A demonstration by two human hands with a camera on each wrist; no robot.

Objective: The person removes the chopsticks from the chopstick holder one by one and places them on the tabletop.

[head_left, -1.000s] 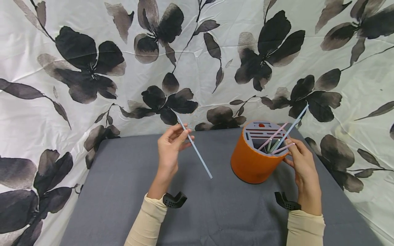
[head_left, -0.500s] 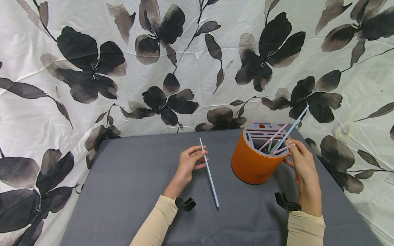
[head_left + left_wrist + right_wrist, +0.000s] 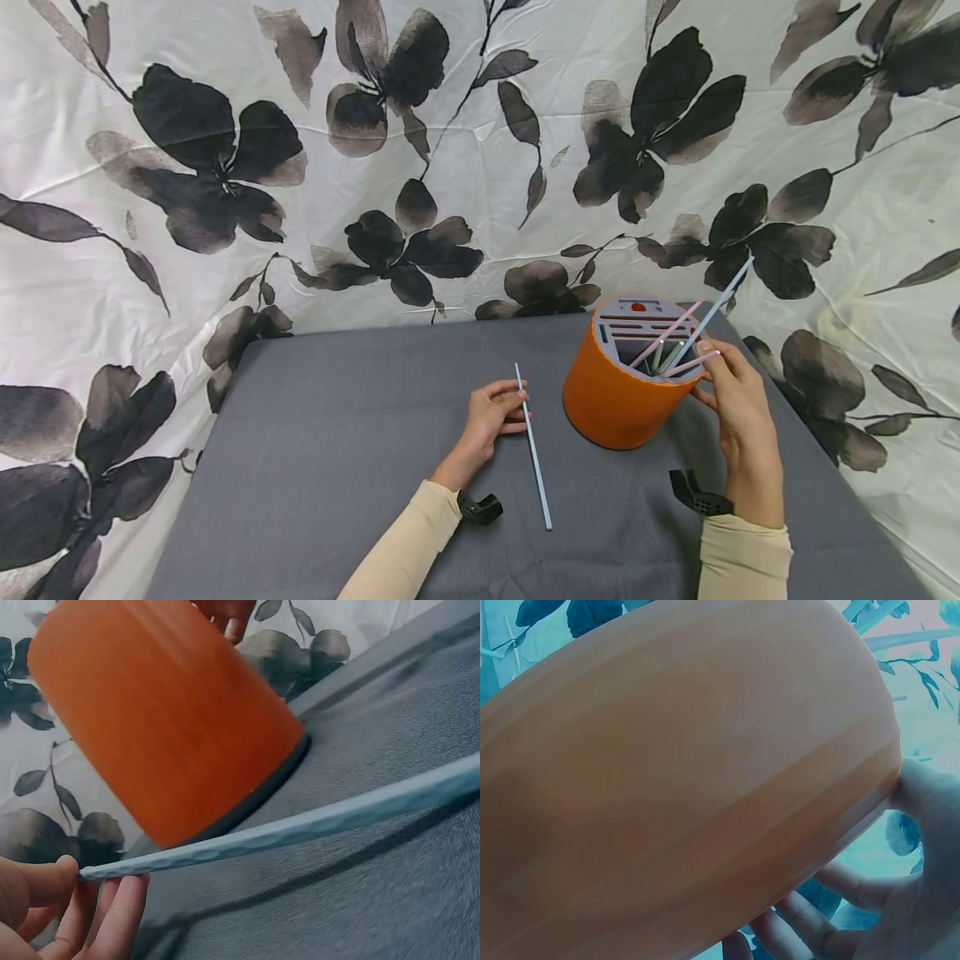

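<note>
My left hand (image 3: 489, 414) pinches a light blue straw (image 3: 536, 467) near its far end, over the middle of the table. The straw slants toward the front edge, and in the left wrist view the straw (image 3: 300, 828) casts a shadow on the cloth. To its right stands an orange round holder (image 3: 618, 408) with a grey slotted top. My right hand (image 3: 738, 412) grips the holder's right side, thumb at the rim; in the right wrist view its fingers (image 3: 799, 919) lie along the wall. Pink straws (image 3: 681, 320), green straws and another blue straw (image 3: 720, 302) lean in the holder's open compartment.
A dark grey cloth (image 3: 337, 433) covers the table. Behind it hangs a white curtain (image 3: 517, 183) printed with dark flowers. Each wrist carries a black strap mount, such as the left one (image 3: 480, 508).
My left hand has moved right and toward me with the straw, which now lies steeper across the view. My right hand and the holder have stayed in place.
</note>
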